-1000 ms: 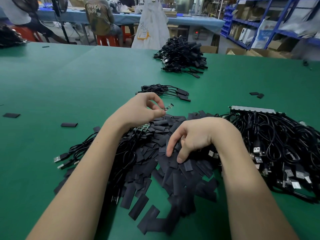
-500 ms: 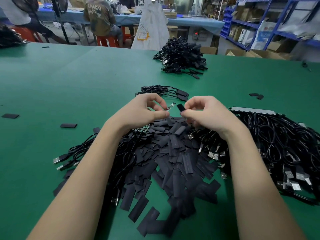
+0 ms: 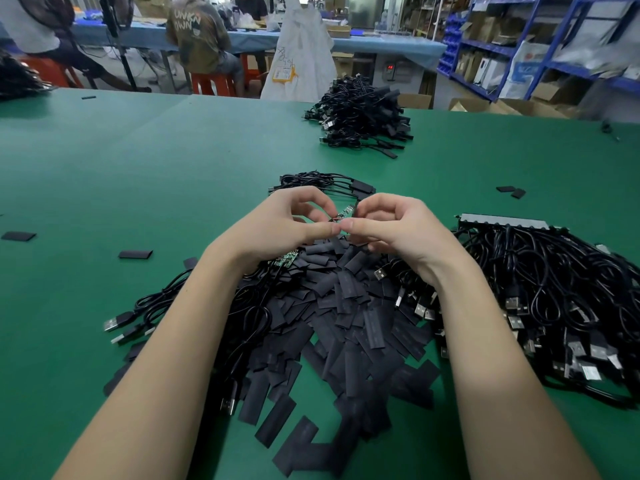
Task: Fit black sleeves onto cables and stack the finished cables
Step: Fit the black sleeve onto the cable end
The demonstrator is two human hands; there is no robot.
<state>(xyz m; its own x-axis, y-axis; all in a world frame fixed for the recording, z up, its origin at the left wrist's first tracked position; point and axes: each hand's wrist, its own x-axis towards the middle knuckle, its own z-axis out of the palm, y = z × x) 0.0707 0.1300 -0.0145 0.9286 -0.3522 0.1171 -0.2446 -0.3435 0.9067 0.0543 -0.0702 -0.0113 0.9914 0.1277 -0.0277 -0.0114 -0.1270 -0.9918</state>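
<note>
A green table fills the view. On its right side lies a big tangle of black cables with USB plugs. In the near middle spreads a heap of flat black sleeves, with a few more cables at its left edge. A far pile of cables sits toward the table's back edge, and a small stack of finished cables lies just beyond the hands. Above the heap, the left hand pinches a small circuit board at a cable's end; the right hand has its fingers curled at that board, fingertips meeting the left's.
</note>
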